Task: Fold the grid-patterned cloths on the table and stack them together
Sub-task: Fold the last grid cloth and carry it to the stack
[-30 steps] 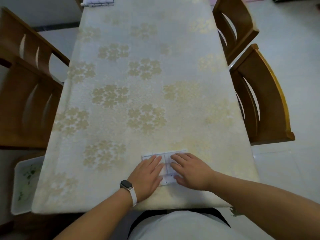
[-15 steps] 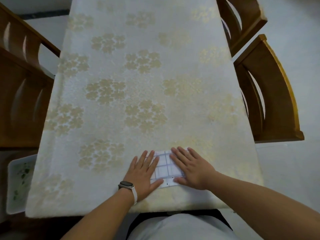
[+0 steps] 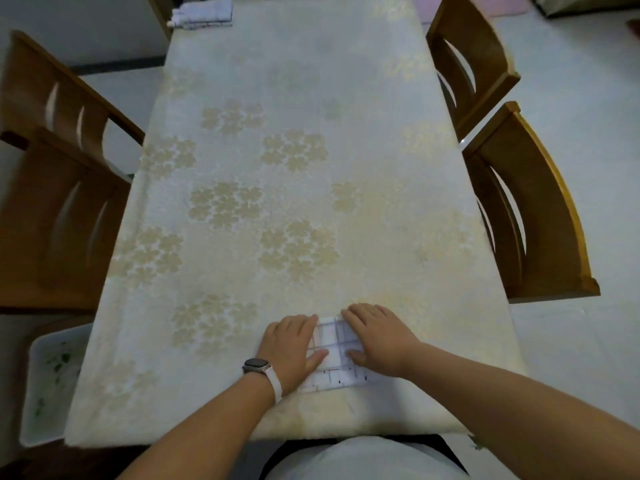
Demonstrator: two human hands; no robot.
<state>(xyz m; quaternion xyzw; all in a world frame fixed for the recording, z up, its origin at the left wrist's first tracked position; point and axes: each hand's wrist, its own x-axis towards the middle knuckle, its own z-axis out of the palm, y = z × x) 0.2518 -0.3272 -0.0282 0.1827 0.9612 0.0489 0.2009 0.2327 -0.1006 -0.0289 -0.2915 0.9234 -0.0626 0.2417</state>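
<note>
The cloth (image 3: 334, 355) lay near our edge of the counter (image 3: 311, 168), close in front of our body and a little right of the middle. It was already down to a small, flat packet with the grid lines showing on top, so we judged this one nearly finished, with only the last crease being pressed. How many layers it held we could not tell.

Its long axis seemed to run from the near edge toward the far end, tilted slightly: the near corners sat a bit further right than the far ones. Much of its outline was hidden, so we were not sure of this.

Our left hand (image 3: 291, 346) lay flat on its left part, palm down, fingers together and thumb across the near side. Our right hand (image 3: 375, 336) lay flat on its right part, fingers pointing away from us. Both were spread on the cloth, gripping nothing, with a strip of cloth bare between them.

At the far left corner of the counter lay a pile (image 3: 202, 13) of pale cloth, too blurred for us to tell whether it was folded. We judged the stacking not yet done, since the two lay well apart.
</note>
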